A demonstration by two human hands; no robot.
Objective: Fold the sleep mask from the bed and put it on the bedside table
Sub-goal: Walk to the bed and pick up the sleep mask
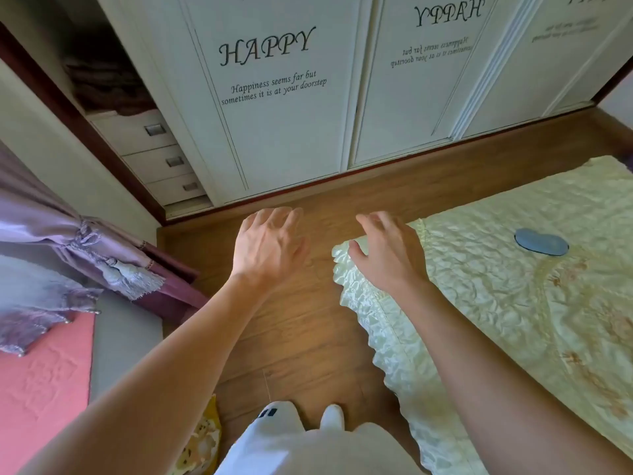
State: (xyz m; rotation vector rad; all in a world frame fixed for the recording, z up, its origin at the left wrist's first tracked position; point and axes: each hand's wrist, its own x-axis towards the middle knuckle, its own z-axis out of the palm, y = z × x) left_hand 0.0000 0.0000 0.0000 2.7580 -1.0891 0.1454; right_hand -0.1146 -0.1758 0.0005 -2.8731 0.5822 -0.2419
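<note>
Both hands are empty with fingers spread: the left hand (270, 245) over the floor (308, 337) at centre, the right hand (390, 255) over the bed (496, 303) corner. The mask (541, 241) lies flat on the bed at right, well apart from them.

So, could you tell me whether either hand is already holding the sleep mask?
No, the sleep mask lies flat on the bed, apart from both hands.

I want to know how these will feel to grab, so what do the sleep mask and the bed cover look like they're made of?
The sleep mask looks like soft blue-grey fabric with a matte finish, lying flat; too small to tell the weave. The bed cover looks like pale yellow satin, quilted: it has a sheen, a puckered surface and a glossy ruffled edge. Both hands are empty.
</note>
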